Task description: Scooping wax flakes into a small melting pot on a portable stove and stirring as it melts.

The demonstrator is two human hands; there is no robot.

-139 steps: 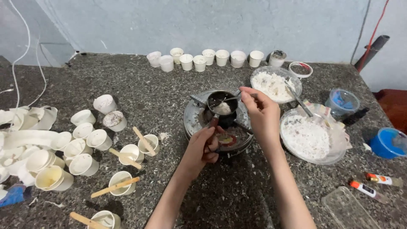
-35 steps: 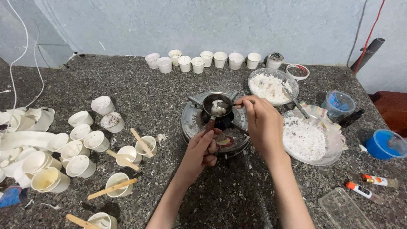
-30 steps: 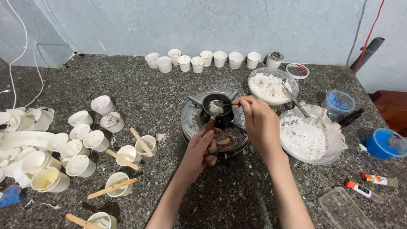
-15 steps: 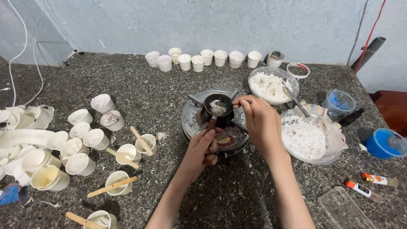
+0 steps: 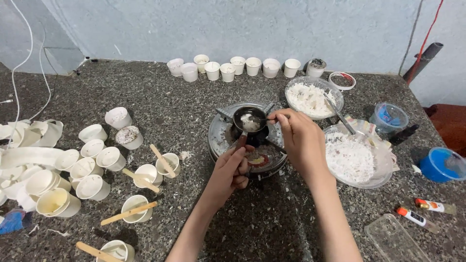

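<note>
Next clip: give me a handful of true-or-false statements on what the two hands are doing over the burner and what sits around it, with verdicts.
1. The left hand grips the handle of the small dark metal pot on the round metal burner. True.
2. The right hand holds a wooden stick in the pot. False: it holds a thin metal spoon whose bowl is in the pot.
3. The pot holds white lumps. True.
4. The two clear bowls of white flakes stand to the left of the burner. False: they stand to its right.
5. The row of small white paper cups lines the near edge of the grey speckled stone counter. False: it stands at the far edge, by the wall.
</note>
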